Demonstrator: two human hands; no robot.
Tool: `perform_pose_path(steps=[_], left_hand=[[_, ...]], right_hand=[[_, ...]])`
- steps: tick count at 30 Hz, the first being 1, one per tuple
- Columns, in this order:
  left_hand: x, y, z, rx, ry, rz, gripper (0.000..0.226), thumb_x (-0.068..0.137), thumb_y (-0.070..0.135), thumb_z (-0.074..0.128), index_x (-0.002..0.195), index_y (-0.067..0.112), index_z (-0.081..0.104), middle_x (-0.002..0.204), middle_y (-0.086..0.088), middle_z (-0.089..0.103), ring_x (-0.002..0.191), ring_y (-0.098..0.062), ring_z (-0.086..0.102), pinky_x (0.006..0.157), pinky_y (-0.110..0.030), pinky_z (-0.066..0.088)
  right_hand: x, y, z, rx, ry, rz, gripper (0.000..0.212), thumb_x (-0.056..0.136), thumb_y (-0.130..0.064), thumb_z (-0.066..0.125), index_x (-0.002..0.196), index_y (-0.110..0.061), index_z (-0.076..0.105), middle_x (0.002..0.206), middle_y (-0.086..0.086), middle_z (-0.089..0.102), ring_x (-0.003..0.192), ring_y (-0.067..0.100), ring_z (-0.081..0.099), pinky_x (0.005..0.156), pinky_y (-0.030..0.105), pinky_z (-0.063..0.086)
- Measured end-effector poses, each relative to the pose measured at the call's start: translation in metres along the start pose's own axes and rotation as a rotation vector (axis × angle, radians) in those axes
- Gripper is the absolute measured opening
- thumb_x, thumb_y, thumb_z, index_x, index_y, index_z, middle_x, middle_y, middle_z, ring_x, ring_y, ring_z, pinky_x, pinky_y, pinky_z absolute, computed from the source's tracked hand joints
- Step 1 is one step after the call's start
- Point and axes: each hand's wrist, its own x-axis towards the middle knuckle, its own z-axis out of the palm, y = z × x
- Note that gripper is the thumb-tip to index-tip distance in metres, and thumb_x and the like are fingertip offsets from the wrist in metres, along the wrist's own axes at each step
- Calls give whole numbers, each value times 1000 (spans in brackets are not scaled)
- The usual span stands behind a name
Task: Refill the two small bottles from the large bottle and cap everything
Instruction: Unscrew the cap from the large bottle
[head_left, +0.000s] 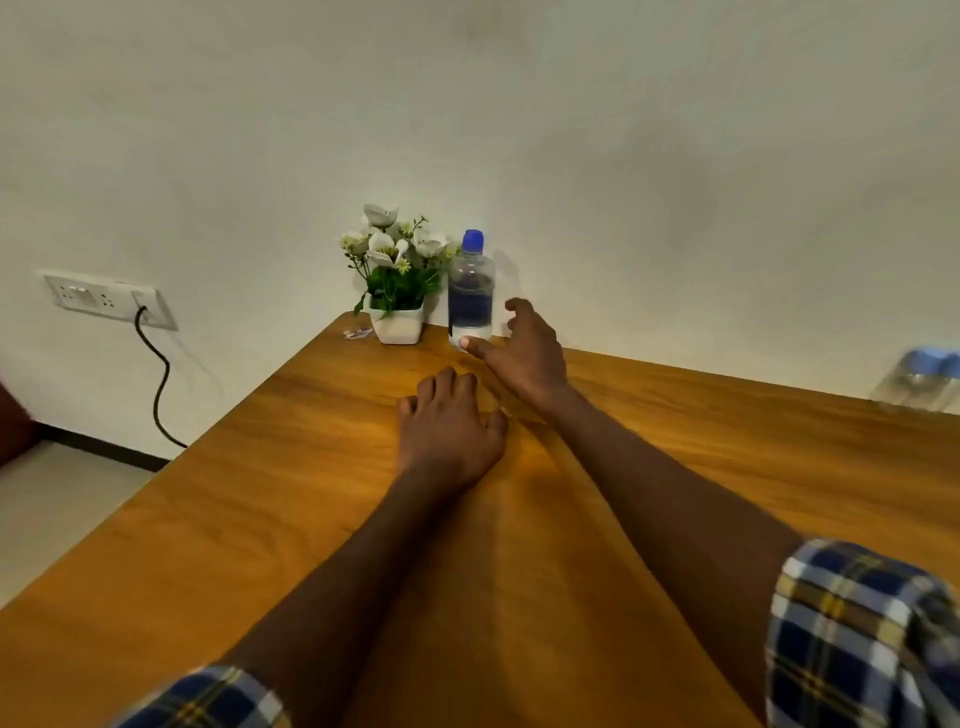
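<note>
Near the frame's upper middle, on the wooden table, stands a capped clear plastic bottle with a blue label, partly filled, so probably light, thin-walled and best taken around its middle. Both hands hold nothing: the right hand opens beside its base, the left hand rests spread. Blurred clear bottles sit at right edge; a white potted flower arrangement stands by the white wall.

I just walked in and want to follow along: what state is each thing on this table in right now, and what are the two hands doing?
Large bottle: upright, blue cap on, partly full.
Small bottles: blurred at the table's right edge; caps and contents unclear.
Right hand: open, spread around the large bottle, not gripping yet.
Left hand: open, resting on the table.
Flower pot: upright beside the large bottle.
Wall socket: cable plugged in.
</note>
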Motion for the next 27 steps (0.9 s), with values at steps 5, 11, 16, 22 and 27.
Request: perform_pose_path(steps=[5, 11, 16, 22, 27], left_hand=[[3, -2, 8, 24, 30, 22, 54, 102, 58, 39, 142, 23, 46, 155, -5, 41, 145, -25, 35, 113, -49, 30], [4, -2, 7, 15, 29, 20, 52, 102, 56, 40, 142, 23, 47, 153, -4, 42, 144, -24, 36, 112, -49, 29], [2, -1, 2, -11, 15, -2, 49, 106, 48, 41, 146, 20, 47, 154, -4, 43, 145, -25, 37, 116, -49, 29], [-12, 6, -8, -160, 142, 24, 37, 107, 39, 49, 135, 17, 58, 137, -6, 60, 129, -25, 52, 109, -48, 37], [-47, 37, -8, -436, 317, 259, 32, 109, 27, 53, 137, 15, 62, 134, -3, 67, 124, -18, 60, 105, -44, 51]], right_hand=[[27, -13, 27, -28, 78, 15, 79, 74, -67, 81, 131, -24, 50, 127, -2, 67, 109, 22, 66, 76, 32, 49], [32, -6, 29, -13, 154, 16, 66, 73, -59, 83, 122, -24, 55, 116, -3, 69, 97, 19, 66, 73, 35, 55], [2, 16, 1, 50, 178, -6, 67, 73, -56, 86, 124, -24, 55, 115, -5, 68, 92, 13, 64, 73, 29, 56], [-81, 41, -68, 110, 180, 32, 72, 75, -49, 89, 134, -25, 55, 124, -4, 68, 95, 9, 62, 73, 19, 52], [-165, 48, -120, 168, 172, 44, 75, 76, -45, 90, 140, -28, 53, 131, -8, 66, 102, 7, 59, 76, 15, 49]])
